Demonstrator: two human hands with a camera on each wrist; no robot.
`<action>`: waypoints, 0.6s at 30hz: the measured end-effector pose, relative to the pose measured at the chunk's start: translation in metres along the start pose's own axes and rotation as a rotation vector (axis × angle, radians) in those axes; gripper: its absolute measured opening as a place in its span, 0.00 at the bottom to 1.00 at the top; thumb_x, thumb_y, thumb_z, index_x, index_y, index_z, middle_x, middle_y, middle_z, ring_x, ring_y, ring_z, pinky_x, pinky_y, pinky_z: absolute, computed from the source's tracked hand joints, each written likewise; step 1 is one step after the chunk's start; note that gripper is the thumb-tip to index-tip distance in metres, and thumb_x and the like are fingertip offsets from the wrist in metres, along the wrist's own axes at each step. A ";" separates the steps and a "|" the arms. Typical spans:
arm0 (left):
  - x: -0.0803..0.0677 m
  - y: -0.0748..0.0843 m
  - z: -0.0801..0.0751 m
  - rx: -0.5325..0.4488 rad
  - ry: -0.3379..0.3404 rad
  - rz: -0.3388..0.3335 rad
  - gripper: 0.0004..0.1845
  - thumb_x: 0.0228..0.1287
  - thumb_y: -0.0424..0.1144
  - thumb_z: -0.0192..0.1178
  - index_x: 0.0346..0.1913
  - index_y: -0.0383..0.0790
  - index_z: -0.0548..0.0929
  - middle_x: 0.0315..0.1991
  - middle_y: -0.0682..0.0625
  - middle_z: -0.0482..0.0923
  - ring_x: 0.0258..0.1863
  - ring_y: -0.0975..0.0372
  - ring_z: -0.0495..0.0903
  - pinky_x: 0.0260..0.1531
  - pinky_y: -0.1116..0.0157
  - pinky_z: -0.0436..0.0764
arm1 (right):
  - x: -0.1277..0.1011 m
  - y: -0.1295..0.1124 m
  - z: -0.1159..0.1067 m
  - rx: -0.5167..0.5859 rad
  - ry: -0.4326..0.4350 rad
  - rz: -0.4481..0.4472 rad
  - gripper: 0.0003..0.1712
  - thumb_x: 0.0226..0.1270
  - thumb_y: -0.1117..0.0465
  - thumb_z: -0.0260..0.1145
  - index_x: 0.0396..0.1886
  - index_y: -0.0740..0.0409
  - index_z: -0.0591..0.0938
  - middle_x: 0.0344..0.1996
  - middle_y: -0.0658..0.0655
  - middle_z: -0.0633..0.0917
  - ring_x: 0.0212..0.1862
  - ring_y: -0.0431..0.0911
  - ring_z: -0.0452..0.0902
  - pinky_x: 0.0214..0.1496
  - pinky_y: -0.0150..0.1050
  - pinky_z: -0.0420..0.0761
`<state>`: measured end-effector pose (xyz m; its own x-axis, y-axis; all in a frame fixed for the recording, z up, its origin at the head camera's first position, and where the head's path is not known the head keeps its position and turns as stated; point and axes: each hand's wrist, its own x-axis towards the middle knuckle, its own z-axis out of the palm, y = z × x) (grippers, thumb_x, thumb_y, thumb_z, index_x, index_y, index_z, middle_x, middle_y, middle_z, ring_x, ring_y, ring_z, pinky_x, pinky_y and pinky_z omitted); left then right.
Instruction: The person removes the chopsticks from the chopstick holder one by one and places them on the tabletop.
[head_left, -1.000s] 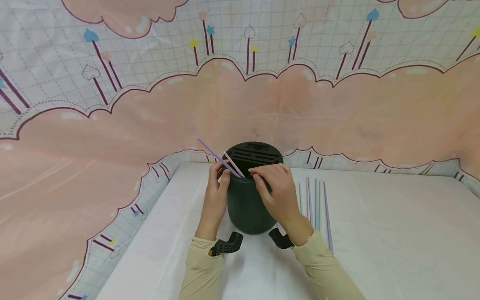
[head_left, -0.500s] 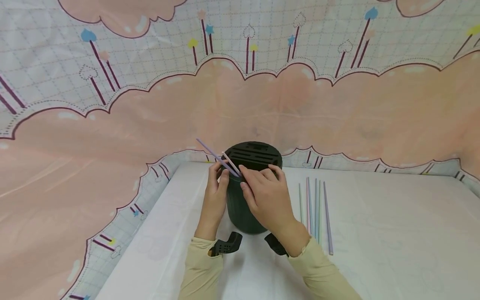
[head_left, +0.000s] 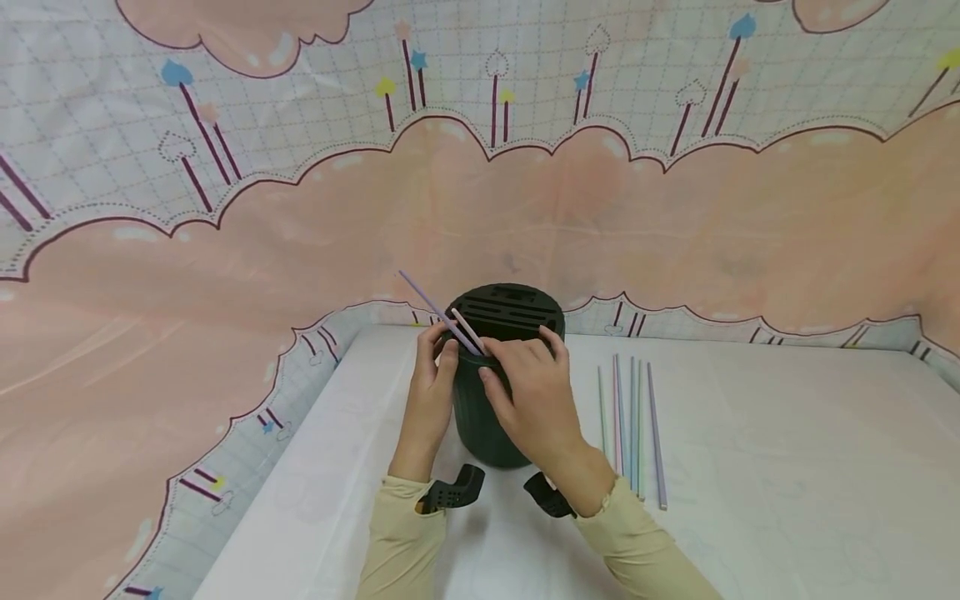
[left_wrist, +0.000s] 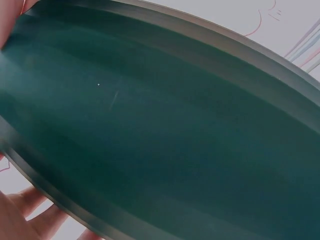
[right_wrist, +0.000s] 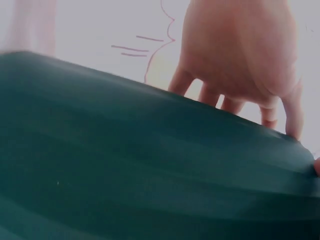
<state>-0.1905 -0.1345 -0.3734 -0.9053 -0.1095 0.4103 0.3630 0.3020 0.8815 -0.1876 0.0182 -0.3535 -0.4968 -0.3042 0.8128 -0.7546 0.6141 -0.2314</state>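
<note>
Dark green holder (head_left: pixel 498 400) stood upright on the white bench (head_left: pixel 750 467), near its back edge. Two straws (head_left: pixel 450 321), purple and pink, leaned left out of its slotted top. Left hand (head_left: pixel 429 400) gripped the holder's left side, fingers curled round it. Right hand (head_left: pixel 536 400) lay over the front rim, fingertips at the straws; a pinch couldn't be confirmed. More straws (head_left: pixel 630 425) lay side by side just right of the holder.
</note>
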 end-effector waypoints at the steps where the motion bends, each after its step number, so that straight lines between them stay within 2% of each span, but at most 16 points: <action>1: 0.000 0.001 0.000 -0.001 0.000 -0.011 0.19 0.68 0.51 0.41 0.60 0.57 0.60 0.64 0.57 0.55 0.63 0.60 0.55 0.57 0.52 0.61 | 0.000 0.000 0.000 0.029 0.022 0.009 0.16 0.62 0.57 0.59 0.49 0.56 0.77 0.40 0.52 0.80 0.43 0.47 0.72 0.63 0.50 0.52; 9: -0.006 0.030 0.001 -0.021 -0.007 0.003 0.17 0.70 0.42 0.40 0.60 0.46 0.61 0.65 0.47 0.53 0.63 0.53 0.54 0.56 0.49 0.60 | 0.003 0.005 -0.003 0.250 0.153 0.091 0.11 0.61 0.63 0.60 0.43 0.59 0.79 0.37 0.52 0.81 0.43 0.45 0.73 0.61 0.46 0.59; 15: -0.008 0.036 0.001 0.001 0.005 -0.020 0.18 0.70 0.43 0.41 0.60 0.45 0.60 0.65 0.48 0.53 0.63 0.54 0.54 0.56 0.49 0.61 | 0.006 0.008 -0.013 0.384 0.188 0.197 0.12 0.63 0.65 0.58 0.46 0.58 0.78 0.37 0.51 0.79 0.43 0.43 0.69 0.45 0.38 0.70; 18: -0.008 0.035 0.001 0.006 0.004 -0.030 0.18 0.70 0.44 0.41 0.61 0.46 0.60 0.66 0.49 0.53 0.63 0.55 0.54 0.57 0.49 0.60 | 0.006 0.010 -0.018 0.441 0.194 0.270 0.11 0.64 0.63 0.56 0.46 0.57 0.78 0.40 0.53 0.78 0.44 0.42 0.68 0.43 0.36 0.70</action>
<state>-0.1703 -0.1223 -0.3458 -0.9148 -0.1222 0.3850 0.3347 0.3046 0.8918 -0.1906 0.0360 -0.3412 -0.6407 -0.0129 0.7677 -0.7403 0.2756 -0.6132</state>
